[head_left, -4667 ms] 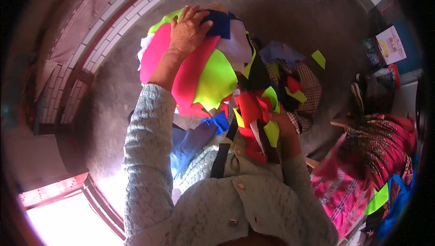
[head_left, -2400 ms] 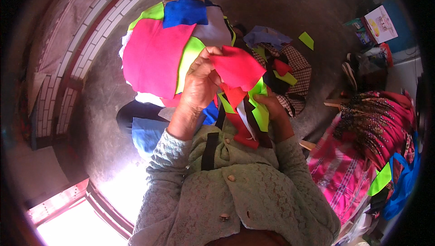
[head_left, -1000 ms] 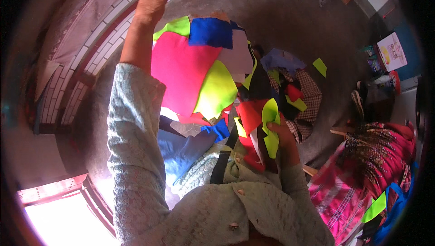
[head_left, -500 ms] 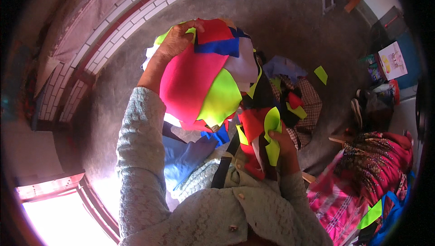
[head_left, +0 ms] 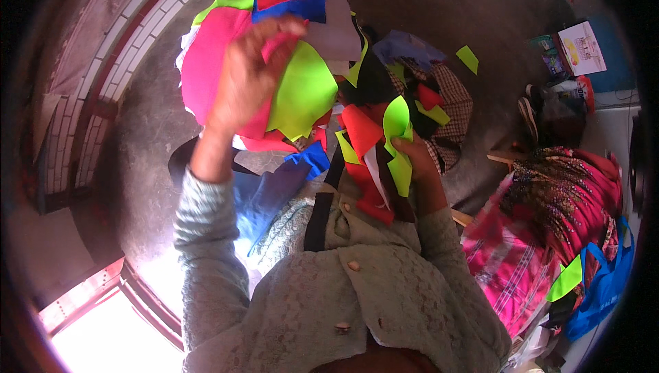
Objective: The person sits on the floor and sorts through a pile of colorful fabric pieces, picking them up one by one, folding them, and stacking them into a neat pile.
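A large round patchwork of fabric pieces [head_left: 206, 71] spreads before me, in pink, neon yellow-green, red, blue and pale grey. My left hand [head_left: 250, 78] is over its pink and yellow-green pieces, blurred, with the fingers bent; whether it grips anything does not show. At the right, my right hand [head_left: 420, 160] is closed on a neon yellow-green fabric scrap [head_left: 397, 122], the thumb pressed on it. Red scraps [head_left: 362, 131] and a white strip hang beside that hand, over my lap. Blue cloth [head_left: 264, 191] lies across my legs.
A brown checked cloth [head_left: 456, 109] with scraps on it lies beyond my right hand. One yellow-green scrap [head_left: 467, 59] is on the floor. Pink patterned clothes [head_left: 549, 201] and a blue bag [head_left: 604, 290] are piled at the right, with shoes [head_left: 527, 115] and a white box [head_left: 582, 48] further back.
My left hand has come off the patchwork's far edge and moved nearer, over its pink and yellow-green pieces. The view has shifted. My right hand still holds the yellow-green scrap.
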Tool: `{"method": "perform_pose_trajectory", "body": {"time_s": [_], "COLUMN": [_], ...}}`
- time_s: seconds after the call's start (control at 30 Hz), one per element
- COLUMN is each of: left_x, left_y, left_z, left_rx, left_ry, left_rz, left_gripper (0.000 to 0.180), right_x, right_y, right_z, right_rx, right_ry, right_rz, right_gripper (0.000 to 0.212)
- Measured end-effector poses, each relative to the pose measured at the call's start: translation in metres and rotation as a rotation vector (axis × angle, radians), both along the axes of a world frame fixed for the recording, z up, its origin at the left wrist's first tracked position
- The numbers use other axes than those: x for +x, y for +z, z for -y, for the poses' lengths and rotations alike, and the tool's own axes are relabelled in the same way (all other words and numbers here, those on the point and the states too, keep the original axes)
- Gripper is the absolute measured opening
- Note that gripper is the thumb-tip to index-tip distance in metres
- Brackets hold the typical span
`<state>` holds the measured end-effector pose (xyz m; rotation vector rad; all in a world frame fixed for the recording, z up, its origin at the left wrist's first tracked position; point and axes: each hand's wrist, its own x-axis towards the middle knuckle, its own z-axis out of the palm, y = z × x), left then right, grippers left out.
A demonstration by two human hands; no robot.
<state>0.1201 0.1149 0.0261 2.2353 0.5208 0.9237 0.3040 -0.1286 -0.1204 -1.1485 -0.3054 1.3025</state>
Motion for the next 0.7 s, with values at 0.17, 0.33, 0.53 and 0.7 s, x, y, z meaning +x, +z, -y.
{"method": "perform_pose_trajectory", "body": {"time_s": [0.17, 0.33, 0.53, 0.7], "left_x": [-0.003, 0.012, 0.006, -0.001], "left_y": [-0.041, -0.077, -0.102, -0.126], "left_z": [0.093, 0.121, 0.117, 0.12], "left_rx": [-0.602, -0.203, -0.499, -0.956], "left_ry": [-0.124, -0.018, 0.006, -0.035], "left_rz": [0.088, -0.071, -0.038, 0.257], "left_gripper": [0.022, 0.032, 0.023, 0.012], "right_x": [0.005, 0.004, 0.005, 0.01], "right_y": [-0.01, -0.003, -0.022, -0.026], "right_z": [-0.001, -0.001, 0.002, 0.007], "right_rx": [0.018, 0.055, 0.027, 0.053], "right_ry": [0.048, 0.072, -0.015, -0.021], "right_rz": [-0.03, -0.055, 0.01, -0.095], "right_gripper": [0.061, 0.054, 0.046, 0.037]}}
